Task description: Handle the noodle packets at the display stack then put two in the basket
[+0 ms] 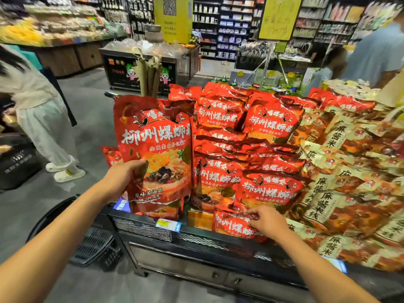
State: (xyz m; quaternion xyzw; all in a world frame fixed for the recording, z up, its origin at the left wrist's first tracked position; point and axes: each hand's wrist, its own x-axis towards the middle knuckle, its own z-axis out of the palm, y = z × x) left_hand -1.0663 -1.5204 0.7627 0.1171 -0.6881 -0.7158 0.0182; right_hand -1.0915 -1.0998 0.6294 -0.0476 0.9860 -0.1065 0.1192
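Red noodle packet gripped upright by left hand; right hand pinches another red packet.

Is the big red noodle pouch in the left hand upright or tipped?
Upright: the left hand holds the red noodle pouch with its print reading level, above the display.

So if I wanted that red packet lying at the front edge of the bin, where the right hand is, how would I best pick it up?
Probably by its top edge, from above and slightly the right. The front red packet leans back against the red stack, so its flat seam sits exposed on top, where the right hand already pinches it. Its lower part is tucked behind the mesh rail, blocking a frontal grab.
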